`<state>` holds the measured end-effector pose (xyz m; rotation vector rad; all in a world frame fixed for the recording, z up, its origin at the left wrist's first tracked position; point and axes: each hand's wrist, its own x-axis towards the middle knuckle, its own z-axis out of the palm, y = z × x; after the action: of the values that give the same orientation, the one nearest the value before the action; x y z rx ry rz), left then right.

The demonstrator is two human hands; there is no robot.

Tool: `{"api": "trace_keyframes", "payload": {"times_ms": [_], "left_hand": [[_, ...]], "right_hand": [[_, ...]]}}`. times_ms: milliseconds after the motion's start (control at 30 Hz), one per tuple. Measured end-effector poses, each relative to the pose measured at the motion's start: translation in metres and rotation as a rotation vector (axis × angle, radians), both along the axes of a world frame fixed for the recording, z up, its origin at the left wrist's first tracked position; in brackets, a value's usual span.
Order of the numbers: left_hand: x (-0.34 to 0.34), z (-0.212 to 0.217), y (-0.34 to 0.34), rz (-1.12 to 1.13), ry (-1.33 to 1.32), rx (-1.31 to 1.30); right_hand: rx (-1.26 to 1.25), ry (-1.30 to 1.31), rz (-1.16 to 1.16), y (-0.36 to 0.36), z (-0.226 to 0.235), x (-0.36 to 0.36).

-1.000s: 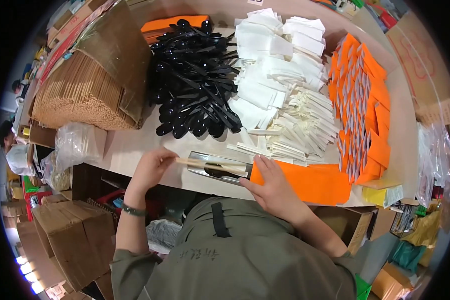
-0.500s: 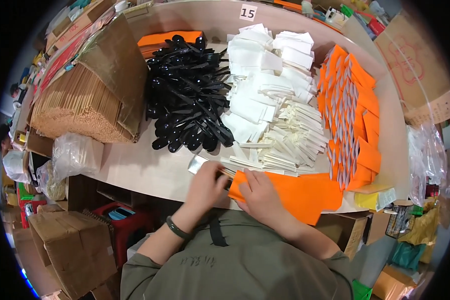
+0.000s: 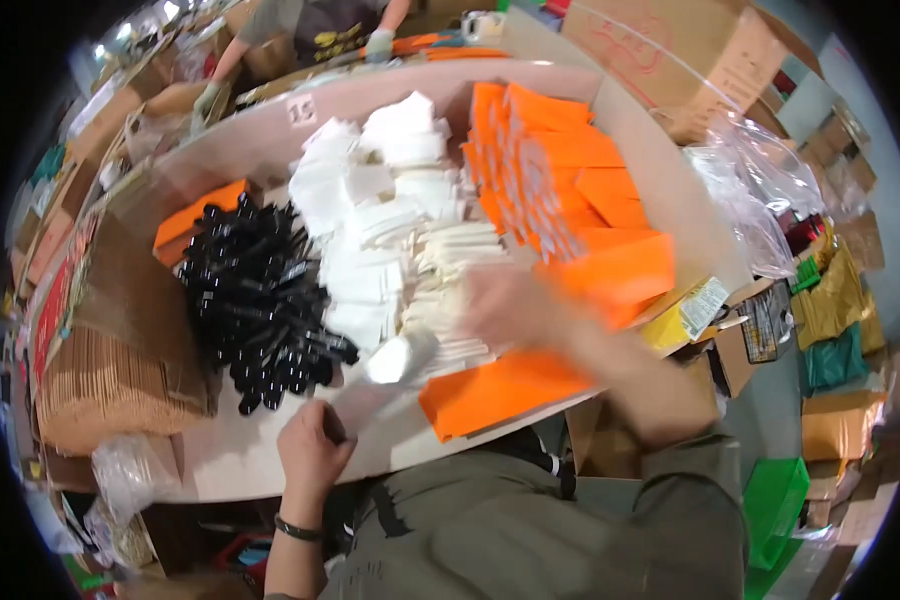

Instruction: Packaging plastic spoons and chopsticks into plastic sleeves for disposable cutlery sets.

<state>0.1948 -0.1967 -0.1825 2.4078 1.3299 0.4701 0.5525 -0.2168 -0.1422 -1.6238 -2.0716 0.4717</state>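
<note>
My left hand (image 3: 313, 445) is closed near the table's front edge, its thumb folded in. A blurred white, partly see-through piece (image 3: 402, 358) lies just beyond it; whether the fingers hold it, I cannot make out. My right hand (image 3: 505, 300), smeared by motion, is over the heap of narrow cream-white packets (image 3: 455, 255), its fingers unclear. Below the right forearm, a flat orange sleeve (image 3: 505, 392) rests along the front edge. Piled orange sleeves (image 3: 540, 170) with pale edges stand at the back right. White folded napkins (image 3: 370, 215) fill the middle, beside black plastic spoons and forks (image 3: 260, 300).
A cardboard box of thin brown sticks (image 3: 120, 385) sits at the left. Raised walls (image 3: 670, 165) bound the table's back and right. A yellow box (image 3: 685, 312) stands at the right corner, with clear plastic bags (image 3: 755, 190) beyond. Across the back wall, another person's gloved hand (image 3: 379, 46) shows.
The view has swung to the right. My hands have come apart: the right left the orange sleeve and reached forward over the packets, while the left moved away to the left.
</note>
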Motion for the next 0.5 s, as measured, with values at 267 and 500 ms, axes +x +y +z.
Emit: {"api": "trace_keyframes", "payload": {"times_ms": [267, 500], "left_hand": [[0.03, -0.02, -0.045, -0.539, -0.462, -0.755], [0.008, -0.008, -0.045, -0.079, -0.283, -0.771]], "right_hand": [[-0.134, 0.306, 0.257, -0.082, -0.029, -0.012], [0.021, -0.204, 0.114, -0.073, -0.03, -0.094]]}}
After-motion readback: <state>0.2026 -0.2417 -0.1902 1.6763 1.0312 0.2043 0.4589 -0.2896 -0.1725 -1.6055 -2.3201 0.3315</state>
